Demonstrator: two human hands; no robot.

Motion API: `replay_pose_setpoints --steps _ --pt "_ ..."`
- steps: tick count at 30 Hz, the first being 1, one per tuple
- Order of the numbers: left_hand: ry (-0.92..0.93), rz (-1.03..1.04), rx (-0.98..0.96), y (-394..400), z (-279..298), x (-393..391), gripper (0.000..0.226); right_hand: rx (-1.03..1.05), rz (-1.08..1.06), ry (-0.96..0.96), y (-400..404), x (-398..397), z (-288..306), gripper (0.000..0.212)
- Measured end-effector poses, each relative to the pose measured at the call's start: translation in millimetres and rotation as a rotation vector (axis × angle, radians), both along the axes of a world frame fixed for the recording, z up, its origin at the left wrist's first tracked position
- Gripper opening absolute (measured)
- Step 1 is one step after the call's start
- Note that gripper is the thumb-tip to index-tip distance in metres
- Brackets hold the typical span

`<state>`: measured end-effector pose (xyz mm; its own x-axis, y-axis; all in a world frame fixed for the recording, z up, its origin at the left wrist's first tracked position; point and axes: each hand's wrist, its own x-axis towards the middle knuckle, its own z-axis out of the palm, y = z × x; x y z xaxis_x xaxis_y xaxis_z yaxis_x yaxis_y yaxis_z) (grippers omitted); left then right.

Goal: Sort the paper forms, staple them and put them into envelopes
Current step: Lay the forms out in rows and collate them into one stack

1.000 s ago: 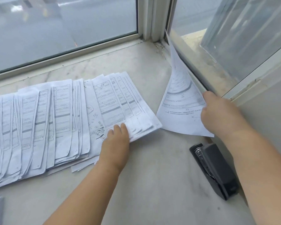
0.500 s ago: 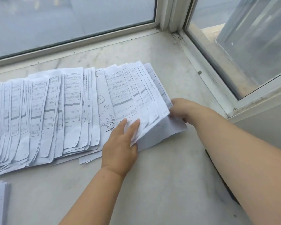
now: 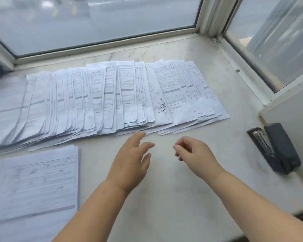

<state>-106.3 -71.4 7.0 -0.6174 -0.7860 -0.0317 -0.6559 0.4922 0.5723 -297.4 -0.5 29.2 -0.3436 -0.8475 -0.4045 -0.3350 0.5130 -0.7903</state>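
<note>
on the sill (image 3: 191,198), forms (image 3: 112,98) beyond both hands.

— Paper forms (image 3: 112,95)?
— Fanned flat in a long overlapping row along the far side of the table, from the left edge to past the middle; white sheets, printed tables with grey bars, short edges toward the window. One sheet toward the right end showing handwritten scribbles.
— Anything apart from the row?
— Second stack of forms (image 3: 35,186), squared up, flat near the left front edge, just below the row's left part; print blurred.
— Stapler (image 3: 276,147)?
— Dark grey, lying flat near the right edge, well apart from the row, metal magazine visible along its left side.
</note>
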Motion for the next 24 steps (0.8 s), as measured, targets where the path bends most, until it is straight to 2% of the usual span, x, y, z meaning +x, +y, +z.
replay_pose_setpoints --steps 2,5,11,14,18,24 --pt "-0.014 0.052 -0.022 16.7 1.7 66.6 0.032 0.086 0.085 -0.124 21.5 63.3 -0.6 0.015" --pt "-0.042 0.138 -0.009 41.2 5.2 164.3 0.033 0.184 0.104 -0.244 49.2 145.3 -5.7 0.013" --pt "-0.082 0.171 0.063 93.2 4.1 296.8 0.03 0.344 0.048 -0.288 80.8 258.3 -8.4 0.007" --pt "-0.059 0.099 0.123 109.5 -2.5 321.0 0.029 0.382 0.025 -0.272 85.1 291.0 -6.9 0.011" --pt "-0.096 0.021 0.193 121.5 -17.8 326.4 0.054 0.423 0.034 -0.285 84.7 307.4 -7.9 0.014" --pt "-0.072 0.048 0.097 126.0 -33.4 323.1 0.046 0.453 0.115 -0.278 91.5 310.5 -16.2 0.01"
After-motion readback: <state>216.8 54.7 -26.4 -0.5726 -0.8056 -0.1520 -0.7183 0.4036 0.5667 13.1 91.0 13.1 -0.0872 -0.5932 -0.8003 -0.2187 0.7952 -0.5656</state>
